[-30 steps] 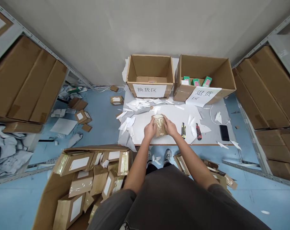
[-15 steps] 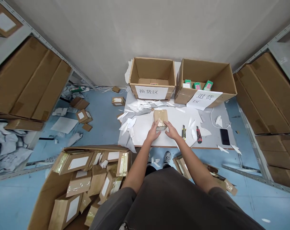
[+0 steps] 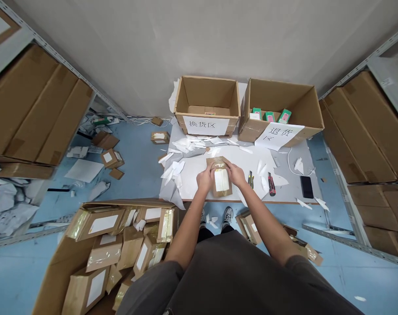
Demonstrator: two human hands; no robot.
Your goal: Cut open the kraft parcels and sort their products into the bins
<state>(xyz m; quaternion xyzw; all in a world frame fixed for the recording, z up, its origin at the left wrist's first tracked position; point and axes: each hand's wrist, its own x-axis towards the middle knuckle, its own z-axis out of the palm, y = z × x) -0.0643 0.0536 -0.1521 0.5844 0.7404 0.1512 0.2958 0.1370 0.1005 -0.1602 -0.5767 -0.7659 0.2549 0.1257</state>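
Parcels (image 3: 96, 286) crowd the bin (image 3: 51, 262) at lower left, taped and, where a side shows, mostly labelled; they look unopened, so plenty seems left. On the table (image 3: 302, 151), scraps (image 3: 177, 168) of torn paper lie along the left side. Behind them, the left carton (image 3: 208, 89) shows one small item low at its front. The left hand (image 3: 205, 178) grips one side of a parcel (image 3: 221, 177), and the right hand (image 3: 235, 173) is closed on the other, fingers bent in at the far end. This parcel is between the hands, over the table near its front edge; whether it rests or is lifted, I cannot tell. Its label and tape are on and no cut shows, so it looks sealed. The right carton (image 3: 297, 98) already holds green boxes (image 3: 285, 116), so some work looks done.

Counted left to right: about ten parcels in the bin, though overlap makes that unsure; at least five small boxes (image 3: 112, 158) on the floor; two signed cartons; one parcel in hand; two knives (image 3: 271, 183), both lying free; three green boxes; one phone (image 3: 307, 187). The scraps are too heaped to count.
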